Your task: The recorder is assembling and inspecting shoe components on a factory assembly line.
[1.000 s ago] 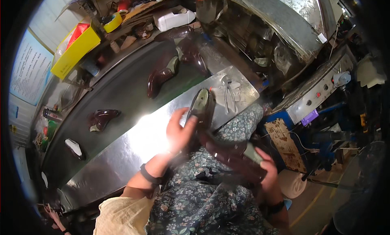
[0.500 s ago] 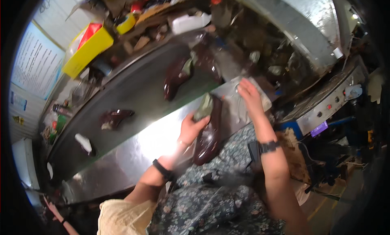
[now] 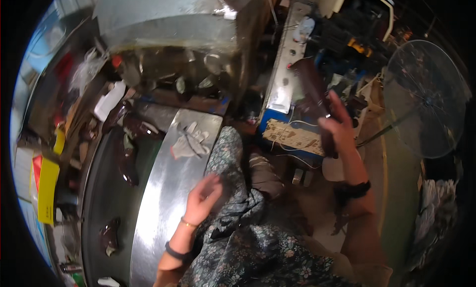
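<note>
A glossy dark-brown boot (image 3: 311, 83) is in my right hand (image 3: 339, 126), raised at the right over the machine area and blurred by motion. My fingers and thumb are closed around it. My left hand (image 3: 202, 198) holds nothing; its loosely bent fingers are apart, beside my flowered apron and the metal ledge. On that shiny metal ledge (image 3: 153, 197) lies a pale work glove (image 3: 191, 142). More brown boots lie on the dark belt at the left, among them one boot (image 3: 127, 160) by the ledge and another boot (image 3: 110, 237) nearer me.
A metal control panel (image 3: 283, 78) and a stained board (image 3: 292, 135) with loose cables stand ahead right. A round caged fan (image 3: 426, 101) is at far right. A white jug (image 3: 110, 101) and a yellow box (image 3: 48, 190) sit beyond the belt.
My view has turned right, away from the belt. The boot, earlier at my left hand over the ledge, is now in my right hand, further right. My left hand has let go.
</note>
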Demonstrator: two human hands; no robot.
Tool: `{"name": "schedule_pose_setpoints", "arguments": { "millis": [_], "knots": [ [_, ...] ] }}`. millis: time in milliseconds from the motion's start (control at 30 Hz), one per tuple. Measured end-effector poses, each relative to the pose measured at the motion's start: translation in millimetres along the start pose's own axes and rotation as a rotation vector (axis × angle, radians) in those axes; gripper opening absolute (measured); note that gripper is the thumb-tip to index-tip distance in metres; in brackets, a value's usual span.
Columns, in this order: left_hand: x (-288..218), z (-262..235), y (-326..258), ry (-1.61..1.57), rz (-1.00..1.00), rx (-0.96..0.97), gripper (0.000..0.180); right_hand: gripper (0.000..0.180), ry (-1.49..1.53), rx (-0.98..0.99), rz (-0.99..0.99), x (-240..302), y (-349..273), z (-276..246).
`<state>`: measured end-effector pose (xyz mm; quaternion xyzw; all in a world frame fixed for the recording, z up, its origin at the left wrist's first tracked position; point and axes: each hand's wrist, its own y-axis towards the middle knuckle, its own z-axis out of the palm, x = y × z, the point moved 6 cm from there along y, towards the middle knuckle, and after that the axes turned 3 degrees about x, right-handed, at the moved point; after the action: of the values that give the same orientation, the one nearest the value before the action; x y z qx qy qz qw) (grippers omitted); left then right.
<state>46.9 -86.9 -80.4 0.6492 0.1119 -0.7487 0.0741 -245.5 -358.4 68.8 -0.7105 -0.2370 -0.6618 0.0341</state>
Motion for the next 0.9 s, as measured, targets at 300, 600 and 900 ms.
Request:
{"name": "schedule_pose_setpoints", "arguments": {
  "millis": [300, 600, 900],
  "knots": [
    [40.9, -29.9, -41.6, 0.051, -0.200, -0.165, 0.036, 0.065, -1.044, -0.494, -0.003, 29.5, 104.3, -210.2],
    [25.8, 2.2, -27.0, 0.088, -0.204, -0.047, 0.035, 0.070, -0.961, -0.267, 0.190, 5.0, 141.9, -251.8],
    [29.7, 37.4, -0.7, 0.180, -0.172, 0.082, 0.033, 0.068, -1.410, -0.235, 0.331, 7.3, 128.6, -203.4]
  ]
}}
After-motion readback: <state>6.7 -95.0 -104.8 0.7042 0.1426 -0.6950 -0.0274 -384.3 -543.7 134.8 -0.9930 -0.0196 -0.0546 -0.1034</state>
